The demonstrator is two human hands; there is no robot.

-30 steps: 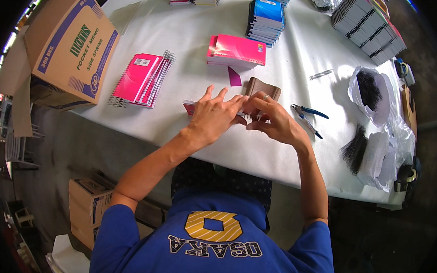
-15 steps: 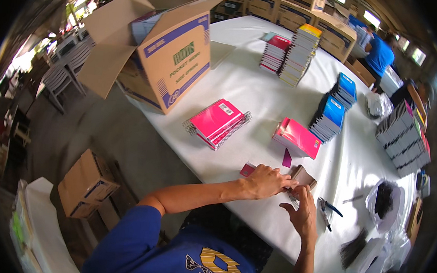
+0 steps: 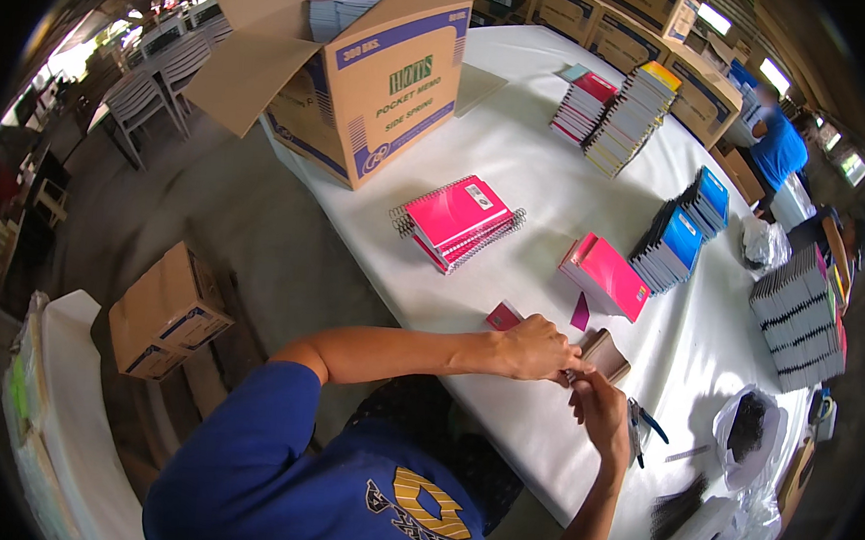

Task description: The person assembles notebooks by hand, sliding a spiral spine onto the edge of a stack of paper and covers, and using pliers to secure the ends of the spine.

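My left hand (image 3: 536, 351) is closed, its fingertips at the near side of a small brown trough-like holder (image 3: 607, 356). My right hand (image 3: 602, 411) meets it there, thumb and fingers pinched together. What both hold is mostly hidden by the fingers. A pink notebook piece (image 3: 504, 316) lies beside the left hand, and a purple slip (image 3: 580, 312) just beyond it. Pliers with dark blue handles (image 3: 645, 425) rest to the right of my right hand. A pile of pink notebooks (image 3: 606, 273) sits beyond the holder.
Pink spiral notebooks (image 3: 459, 212) with loose coil ends lie left of centre. Blue notebook stacks (image 3: 670, 247), a tall grey-edged stack (image 3: 796, 317) and a bag of black coils (image 3: 748, 428) stand right. An open carton (image 3: 393, 99) stands far left; co-workers (image 3: 779, 148) are far right.
My right fingers have closed in to meet the left hand; the wire coil seen between the hands before is now hidden. The whole view has shifted and turned slightly.
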